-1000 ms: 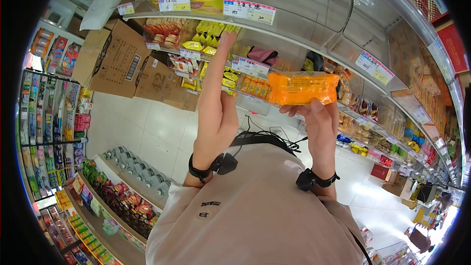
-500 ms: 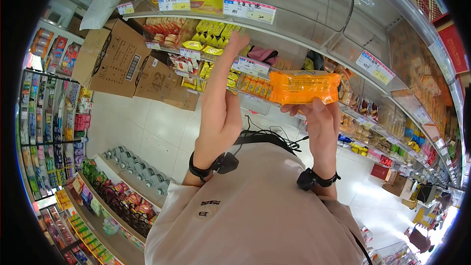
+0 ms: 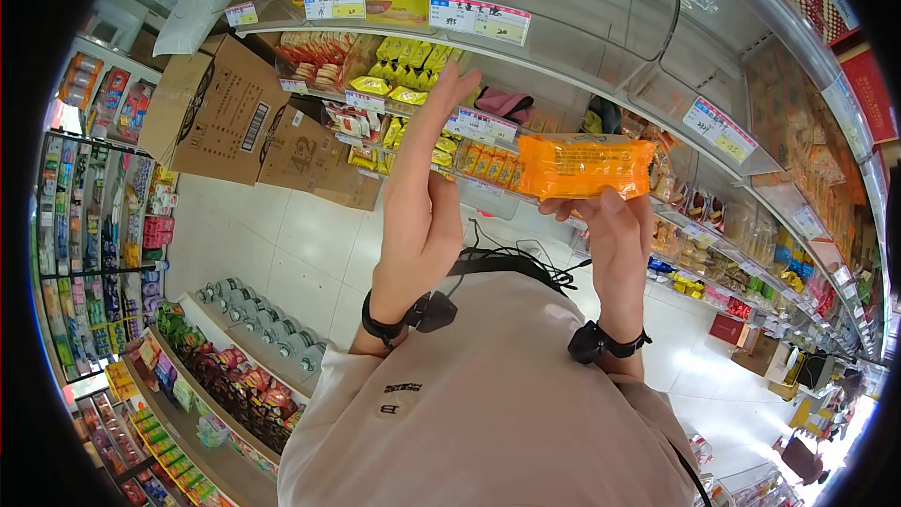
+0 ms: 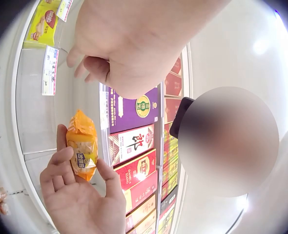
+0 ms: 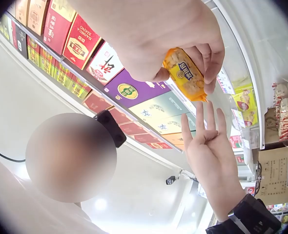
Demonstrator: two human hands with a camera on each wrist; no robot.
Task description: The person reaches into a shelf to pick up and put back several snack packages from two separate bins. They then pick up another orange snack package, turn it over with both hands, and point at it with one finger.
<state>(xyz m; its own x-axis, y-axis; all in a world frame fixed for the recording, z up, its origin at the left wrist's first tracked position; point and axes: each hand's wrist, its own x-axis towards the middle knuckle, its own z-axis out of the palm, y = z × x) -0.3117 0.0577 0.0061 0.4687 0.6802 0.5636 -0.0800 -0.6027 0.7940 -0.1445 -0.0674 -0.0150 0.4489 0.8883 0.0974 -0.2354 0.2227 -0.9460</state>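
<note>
An orange snack packet (image 3: 584, 166) is held up level in front of the shelves, pinched from below by my right hand (image 3: 612, 225), thumb on the near side. In the right wrist view the packet (image 5: 185, 73) sits between that hand's thumb and fingers (image 5: 210, 53). My left hand (image 3: 424, 192) is raised just left of the packet, flat with straight fingers, holding nothing and not touching it. The left wrist view shows the packet (image 4: 82, 145) gripped in the right hand (image 4: 80, 200), while the left hand (image 4: 124, 44) is above it.
Glass-fronted shelves (image 3: 582, 66) with price tags (image 3: 477, 19) hold yellow and red snack packs (image 3: 399, 70). Cardboard boxes (image 3: 221, 113) stand at the left. A low rack of water bottles (image 3: 258, 324) and snacks runs below. Boxed goods (image 5: 75, 44) fill shelves overhead.
My left hand has shifted a little to the right, toward the packet, staying flat. The packet and right hand have barely moved.
</note>
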